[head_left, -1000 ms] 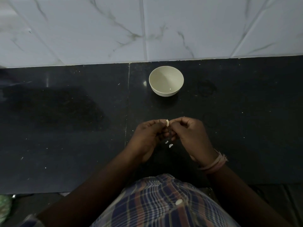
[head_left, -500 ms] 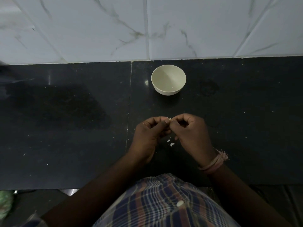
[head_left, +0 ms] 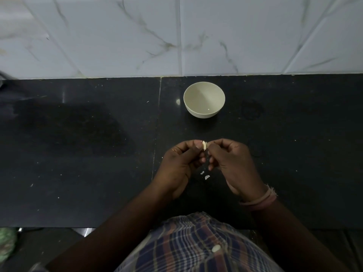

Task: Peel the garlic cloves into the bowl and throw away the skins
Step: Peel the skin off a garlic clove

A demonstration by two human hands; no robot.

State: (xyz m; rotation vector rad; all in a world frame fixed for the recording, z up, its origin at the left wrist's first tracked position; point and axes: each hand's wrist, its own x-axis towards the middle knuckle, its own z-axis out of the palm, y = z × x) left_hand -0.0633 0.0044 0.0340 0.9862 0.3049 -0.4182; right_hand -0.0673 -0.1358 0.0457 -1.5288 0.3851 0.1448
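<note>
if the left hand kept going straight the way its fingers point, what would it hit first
The left hand points right, so it would first meet the garlic clove it pinches, then the right hand.

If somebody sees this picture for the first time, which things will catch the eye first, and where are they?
The pale garlic clove stands out first, pinched between the left hand and the right hand above the middle of the black counter. Next is the cream bowl, alone near the marbled wall tiles, apparently with no cloves in it. Two small skin scraps lie on the counter just below the hands.
</note>
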